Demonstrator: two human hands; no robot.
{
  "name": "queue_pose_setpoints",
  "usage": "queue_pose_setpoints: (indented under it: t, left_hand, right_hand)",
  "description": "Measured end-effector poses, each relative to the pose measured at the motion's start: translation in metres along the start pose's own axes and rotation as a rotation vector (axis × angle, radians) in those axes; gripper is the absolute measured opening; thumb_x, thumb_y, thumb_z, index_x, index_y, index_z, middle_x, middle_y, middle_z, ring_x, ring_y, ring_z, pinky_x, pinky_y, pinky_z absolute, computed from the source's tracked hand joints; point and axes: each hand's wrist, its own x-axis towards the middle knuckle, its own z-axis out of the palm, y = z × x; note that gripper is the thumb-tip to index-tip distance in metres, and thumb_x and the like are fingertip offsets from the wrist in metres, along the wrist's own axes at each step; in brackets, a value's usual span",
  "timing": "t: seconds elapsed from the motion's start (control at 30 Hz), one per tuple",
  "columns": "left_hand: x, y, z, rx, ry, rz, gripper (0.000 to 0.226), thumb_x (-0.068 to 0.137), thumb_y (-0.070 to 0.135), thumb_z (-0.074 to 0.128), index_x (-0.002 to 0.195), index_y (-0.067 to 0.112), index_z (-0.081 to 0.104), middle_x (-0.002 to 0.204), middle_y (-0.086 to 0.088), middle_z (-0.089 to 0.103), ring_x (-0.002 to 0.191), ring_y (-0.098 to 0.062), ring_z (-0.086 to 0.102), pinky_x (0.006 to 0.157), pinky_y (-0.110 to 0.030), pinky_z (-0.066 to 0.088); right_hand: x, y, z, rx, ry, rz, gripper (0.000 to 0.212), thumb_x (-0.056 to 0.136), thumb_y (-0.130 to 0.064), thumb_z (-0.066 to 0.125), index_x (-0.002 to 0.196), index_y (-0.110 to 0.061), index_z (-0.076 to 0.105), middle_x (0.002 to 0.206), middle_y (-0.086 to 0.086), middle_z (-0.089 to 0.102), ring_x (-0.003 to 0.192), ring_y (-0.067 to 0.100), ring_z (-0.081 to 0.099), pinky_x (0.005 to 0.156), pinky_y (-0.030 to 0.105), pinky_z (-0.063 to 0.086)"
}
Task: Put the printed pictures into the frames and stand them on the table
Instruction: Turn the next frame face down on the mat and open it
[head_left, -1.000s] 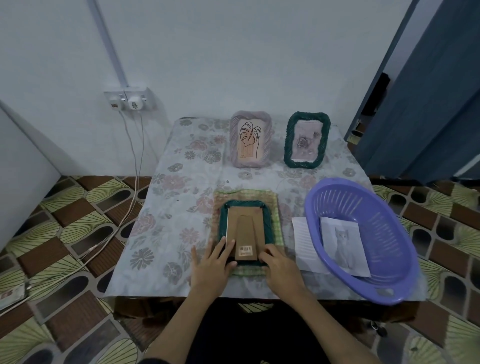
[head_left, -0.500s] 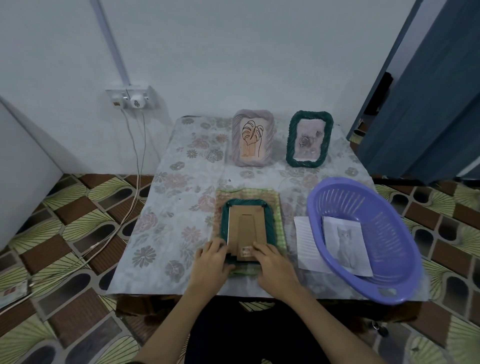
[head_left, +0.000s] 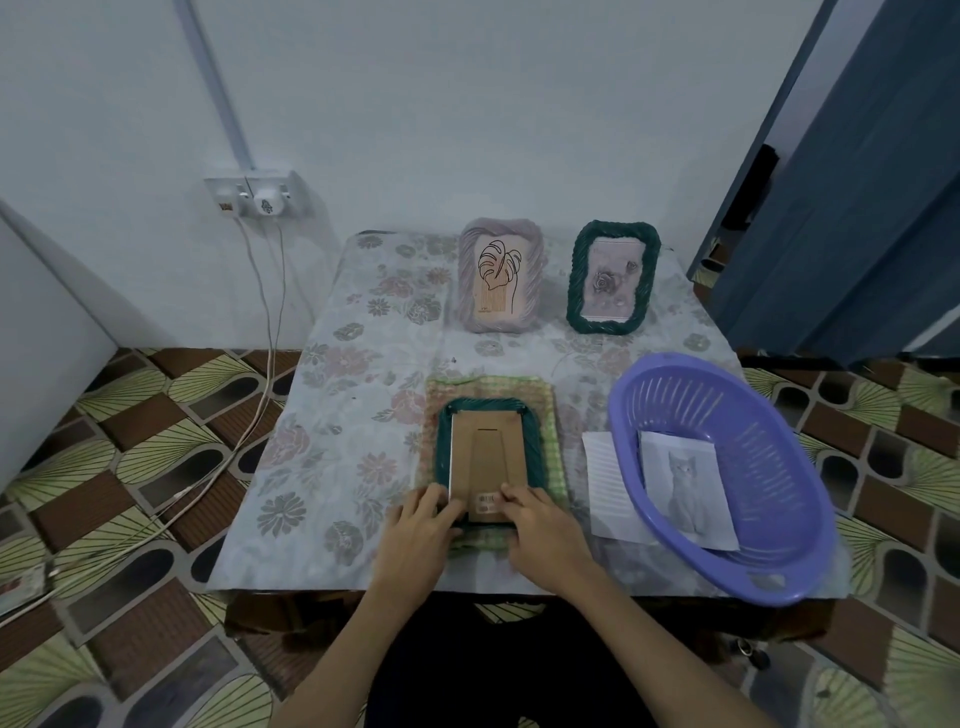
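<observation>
A low table (head_left: 332, 467) under a pale floral cloth stands against a white wall, with a socket block (head_left: 254, 197) at ten o'clock trailing cables down to a brown-and-green patterned floor (head_left: 130, 441), and a blue door (head_left: 857, 182) off at two o'clock. At twelve o'clock on the cloth a pink-lilac frame (head_left: 501, 275) with a leaf drawing stands upright, and just beside it, toward one o'clock, a dark green frame (head_left: 614, 278) shows a rose picture. At three o'clock a purple plastic basket (head_left: 769, 467) holds a printed cat picture (head_left: 685, 488), with a lined white sheet (head_left: 605, 478) tucked partly beneath its near-left rim. Dead centre, a third green woven frame (head_left: 532, 441) lies face down on a green checked cloth mat (head_left: 491, 387), its brown cardboard back (head_left: 485, 457) up. Compared with a second ago, both hands have crept up from the frame's near edge onto the backing, and the fingers have gone from spread flat to bent. The left hand (head_left: 415, 535) now curls its fingertips (head_left: 439, 501) over the lower-left corner of the board, while the right hand (head_left: 543, 530) presses bent fingers (head_left: 511, 499) on the lower-right part by the barcode label (head_left: 487, 503). Whether either hand truly grips the board or only presses it, the view cannot tell.
</observation>
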Motion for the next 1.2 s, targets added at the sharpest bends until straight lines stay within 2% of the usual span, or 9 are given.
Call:
queue_pose_setpoints:
  t: [0.2, 0.3, 0.47, 0.57, 0.7, 0.8, 0.97, 1.07, 1.2]
  left_hand:
    - [0.01, -0.008, -0.005, -0.217, -0.032, -0.066, 0.026, 0.066, 0.034, 0.072, 0.084, 0.023, 0.057, 0.101, 0.004, 0.049, 0.096, -0.019, 0.051, 0.08, -0.033, 0.041]
    - [0.035, -0.011, -0.016, -0.363, -0.066, -0.144, 0.031, 0.08, 0.039, 0.061, 0.103, 0.019, 0.062, 0.12, 0.003, 0.048, 0.116, -0.017, 0.045, 0.094, -0.032, 0.032]
    - [0.078, -0.01, -0.025, -0.207, -0.31, -0.096, 0.071, 0.093, 0.037, 0.052, 0.151, 0.024, 0.012, 0.159, 0.005, 0.009, 0.146, -0.02, 0.006, 0.117, -0.042, 0.012]
    - [0.092, -0.016, -0.023, -0.106, -0.463, -0.047, 0.074, 0.093, 0.038, 0.052, 0.151, 0.03, 0.006, 0.159, 0.01, -0.003, 0.147, -0.02, -0.004, 0.117, -0.049, 0.004]
    - [0.095, -0.026, -0.015, -0.127, -0.531, -0.101, 0.078, 0.088, 0.056, 0.05, 0.149, 0.038, 0.005, 0.158, 0.017, -0.004, 0.147, -0.014, -0.005, 0.113, -0.057, -0.005]
    - [0.094, -0.028, -0.014, -0.093, -0.521, -0.095, 0.079, 0.086, 0.063, 0.047, 0.148, 0.042, 0.003, 0.157, 0.02, -0.005, 0.146, -0.011, -0.006, 0.109, -0.062, -0.012]
    - [0.092, -0.028, -0.015, -0.038, -0.503, -0.075, 0.078, 0.085, 0.068, 0.04, 0.148, 0.042, 0.0, 0.157, 0.02, -0.006, 0.146, -0.01, -0.006, 0.105, -0.066, -0.015]
    - [0.091, -0.028, -0.016, -0.015, -0.498, -0.069, 0.078, 0.086, 0.069, 0.037, 0.147, 0.043, -0.003, 0.157, 0.021, -0.007, 0.146, -0.01, -0.006, 0.105, -0.066, -0.014]
    - [0.09, -0.027, -0.017, -0.005, -0.495, -0.063, 0.078, 0.086, 0.069, 0.037, 0.147, 0.044, -0.004, 0.157, 0.02, -0.008, 0.146, -0.01, -0.006, 0.105, -0.067, -0.014]
  right_hand:
    - [0.0, 0.004, 0.001, 0.012, 0.009, -0.019, 0.049, 0.087, -0.011, 0.045, 0.136, -0.014, 0.046, 0.147, -0.007, 0.033, 0.13, 0.017, 0.031, 0.101, 0.031, 0.04]
    - [0.004, 0.004, -0.002, 0.006, -0.01, -0.01, 0.045, 0.084, -0.015, 0.048, 0.13, -0.013, 0.051, 0.14, -0.005, 0.039, 0.124, 0.017, 0.034, 0.093, 0.031, 0.041]
    - [0.024, 0.003, -0.022, 0.024, -0.043, 0.028, 0.027, 0.088, -0.024, 0.047, 0.1, -0.009, 0.066, 0.109, 0.001, 0.051, 0.102, 0.019, 0.041, 0.076, 0.032, 0.04]
    - [0.049, 0.012, -0.033, 0.121, 0.008, 0.102, 0.027, 0.092, -0.019, 0.045, 0.102, -0.009, 0.067, 0.105, 0.005, 0.052, 0.103, 0.022, 0.042, 0.083, 0.032, 0.04]
    - [0.081, 0.029, -0.041, -0.049, 0.098, 0.137, 0.043, 0.098, -0.032, 0.036, 0.136, -0.013, 0.044, 0.145, 0.001, 0.035, 0.135, 0.025, 0.025, 0.105, 0.04, 0.032]
    - [0.094, 0.04, -0.038, -0.238, 0.036, 0.137, 0.055, 0.099, -0.045, 0.027, 0.144, -0.014, 0.032, 0.153, -0.004, 0.026, 0.143, 0.025, 0.016, 0.112, 0.048, 0.02]
    - [0.095, 0.047, -0.028, -0.494, 0.185, 0.102, 0.05, 0.088, -0.046, 0.038, 0.101, -0.013, 0.073, 0.11, 0.0, 0.069, 0.111, 0.027, 0.061, 0.082, 0.047, 0.051]
    - [0.095, 0.048, -0.029, -0.604, 0.234, 0.072, 0.044, 0.077, -0.05, 0.067, 0.097, -0.011, 0.075, 0.105, 0.003, 0.071, 0.11, 0.027, 0.061, 0.081, 0.048, 0.051]
    - [0.093, 0.054, -0.029, -0.711, 0.133, 0.09, 0.05, 0.081, -0.056, 0.059, 0.103, -0.013, 0.073, 0.11, 0.002, 0.069, 0.118, 0.029, 0.055, 0.089, 0.053, 0.046]
